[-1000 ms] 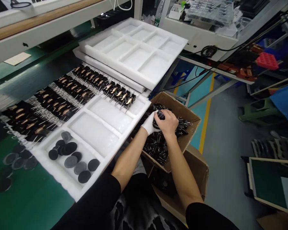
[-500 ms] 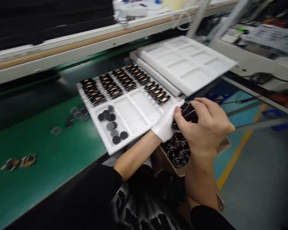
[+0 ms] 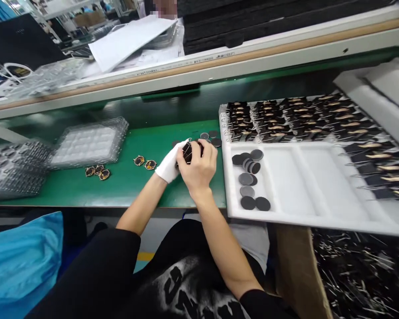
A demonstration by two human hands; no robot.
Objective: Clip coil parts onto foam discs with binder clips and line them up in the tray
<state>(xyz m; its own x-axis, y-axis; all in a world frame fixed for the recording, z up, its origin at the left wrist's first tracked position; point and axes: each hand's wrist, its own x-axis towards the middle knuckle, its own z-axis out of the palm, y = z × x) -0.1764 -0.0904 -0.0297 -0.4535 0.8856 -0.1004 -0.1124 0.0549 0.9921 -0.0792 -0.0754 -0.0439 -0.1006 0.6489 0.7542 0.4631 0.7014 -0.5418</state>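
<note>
A: Hands first, quick.

B: My left hand (image 3: 170,165), in a white cloth glove, and my bare right hand (image 3: 197,169) are pressed together over the green worktop (image 3: 126,186). Both clamp on a small bunch of black binder clips with wire handles (image 3: 188,152), held between the fingertips just above the worktop surface.

A: What's around them?

B: Just beyond my right hand, a few loose dark grey round discs (image 3: 210,136) lie on the worktop. Right of my right hand sits a white foam tray with compartments (image 3: 306,217). Its near-left compartment holds more dark round pads (image 3: 248,177), and its far rows are packed with black clips carrying gold-coloured pieces (image 3: 306,117).

A: Left side?

B: Left of my gloved hand, small gold-and-black oval parts (image 3: 145,162) sit near it, with another cluster of gold-rimmed oval parts (image 3: 97,171) further left. Past those, a stack of clear plastic blister trays (image 3: 88,142). Below the foam tray, to the lower right of my arms, a brown cardboard box (image 3: 295,270) full of loose black clips (image 3: 359,270).
</note>
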